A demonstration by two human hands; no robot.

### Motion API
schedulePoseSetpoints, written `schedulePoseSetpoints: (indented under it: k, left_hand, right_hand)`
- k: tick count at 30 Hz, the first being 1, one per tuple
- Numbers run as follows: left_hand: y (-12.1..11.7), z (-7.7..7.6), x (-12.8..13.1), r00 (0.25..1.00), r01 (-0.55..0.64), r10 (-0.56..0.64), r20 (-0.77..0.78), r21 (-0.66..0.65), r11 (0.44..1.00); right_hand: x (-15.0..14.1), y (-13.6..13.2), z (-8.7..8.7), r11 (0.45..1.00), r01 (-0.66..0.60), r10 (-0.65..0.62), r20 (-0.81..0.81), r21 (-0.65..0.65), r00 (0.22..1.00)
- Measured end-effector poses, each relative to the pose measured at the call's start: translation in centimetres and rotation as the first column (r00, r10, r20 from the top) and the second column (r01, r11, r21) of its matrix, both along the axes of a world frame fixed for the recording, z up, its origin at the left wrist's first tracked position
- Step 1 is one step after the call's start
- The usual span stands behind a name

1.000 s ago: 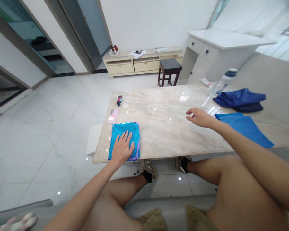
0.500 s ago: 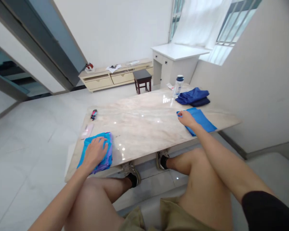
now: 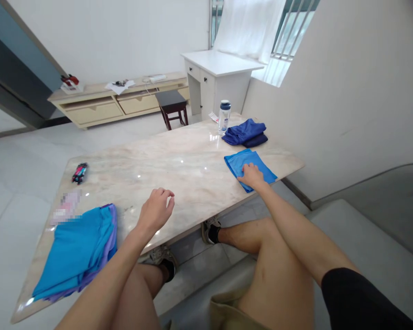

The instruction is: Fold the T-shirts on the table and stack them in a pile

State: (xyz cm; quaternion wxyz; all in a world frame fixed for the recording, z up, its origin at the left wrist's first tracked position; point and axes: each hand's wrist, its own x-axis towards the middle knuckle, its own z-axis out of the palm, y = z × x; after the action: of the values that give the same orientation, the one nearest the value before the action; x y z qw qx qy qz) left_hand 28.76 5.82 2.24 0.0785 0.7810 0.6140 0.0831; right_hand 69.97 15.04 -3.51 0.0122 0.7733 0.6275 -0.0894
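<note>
My left hand (image 3: pixel 156 208) hovers above the near middle of the table. Its fingers are loosely bent and apart, with nothing in them. To its left lies a stack of folded cloth, bright blue (image 3: pixel 77 247) on top with purple cloth (image 3: pixel 112 229) showing along the edge. My right hand (image 3: pixel 252 175) rests on a folded blue cloth (image 3: pixel 258 162) at the right of the table. Its fingers curl loosely over the surface, and the cloth lies flat beneath them. Just behind is a crumpled dark blue cloth (image 3: pixel 244 132).
A water bottle (image 3: pixel 224 117) stands behind the dark blue cloth. A small toy-like object (image 3: pixel 80 173) and a blurred pink item (image 3: pixel 68 206) lie at the table's left. Past the marble table (image 3: pixel 158 160) are a stool (image 3: pixel 172 103), a low cabinet (image 3: pixel 92 110) and a white desk (image 3: pixel 223 64).
My left hand has lifted off the blue and purple stack and moved right. My right hand has shifted from the folded cloth's left corner to its near part. The view has turned right.
</note>
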Motion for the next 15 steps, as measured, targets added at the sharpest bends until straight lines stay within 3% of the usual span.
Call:
schedulePoseSetpoints:
  k: [4, 8, 15]
  left_hand:
    - [1.0, 0.2, 2.8, 1.000, 0.021, -0.020, 0.017, -0.042, 0.999]
    - [1.2, 0.0, 4.5, 0.997, 0.074, -0.073, 0.027, -0.071, 0.995]
    - [1.0, 0.1, 3.8, 0.996, 0.080, -0.076, 0.036, -0.111, 0.991]
  right_hand:
    - [-0.5, 0.6, 0.6, 1.000, -0.006, 0.006, -0.028, -0.008, 1.000]
    - [0.0, 0.8, 1.1, 0.997, 0.075, -0.074, -0.064, 0.012, 0.995]
    - [1.8, 0.8, 0.8, 0.977, 0.207, -0.197, -0.177, 0.042, 0.964]
